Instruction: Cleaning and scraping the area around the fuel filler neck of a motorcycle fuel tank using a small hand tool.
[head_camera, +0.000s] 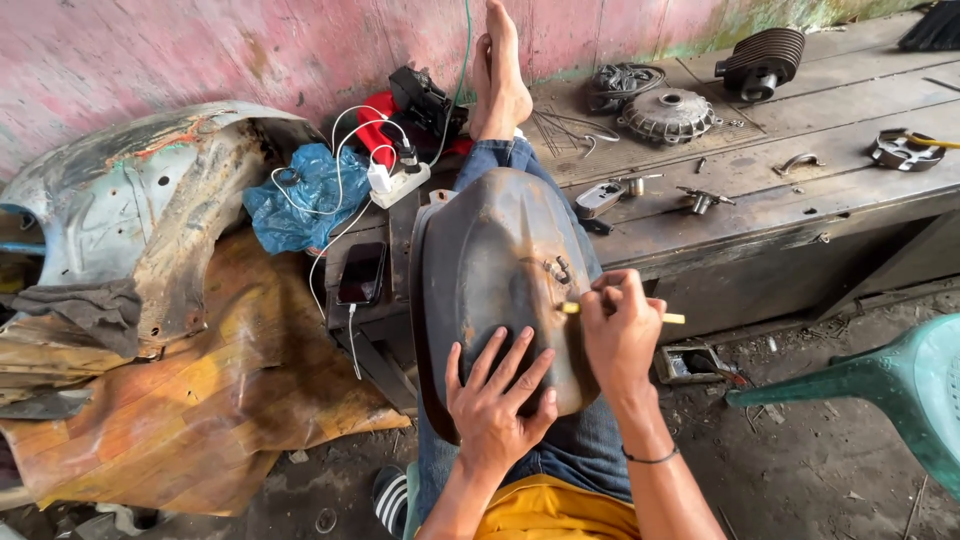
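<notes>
While the curved, rusty metal panel (495, 270) lies along the person's outstretched leg at the centre of view, the left hand (497, 400) presses flat on its near end at six o'clock, fingers spread wide and gripping nothing. At four o'clock from the panel's middle, the right hand (620, 325) is closed around a thin yellow-handled tool (572, 308), its tip touching the panel's right flank just below a small cluster of holes. Sheet metal like this looks stiff and moderately heavy, with thin edges that may be sharp and a domed, dusty face that could slide on denim; the rolled rim at either side seems the safest hold. What kind of tip the tool has is hidden by the fingers, and the panel's underside and far edge cannot be made out. At eleven o'clock a phone (362, 272) rests on a dark bench (780, 200); a green plastic chair (890, 385) is cut off at three o'clock.
</notes>
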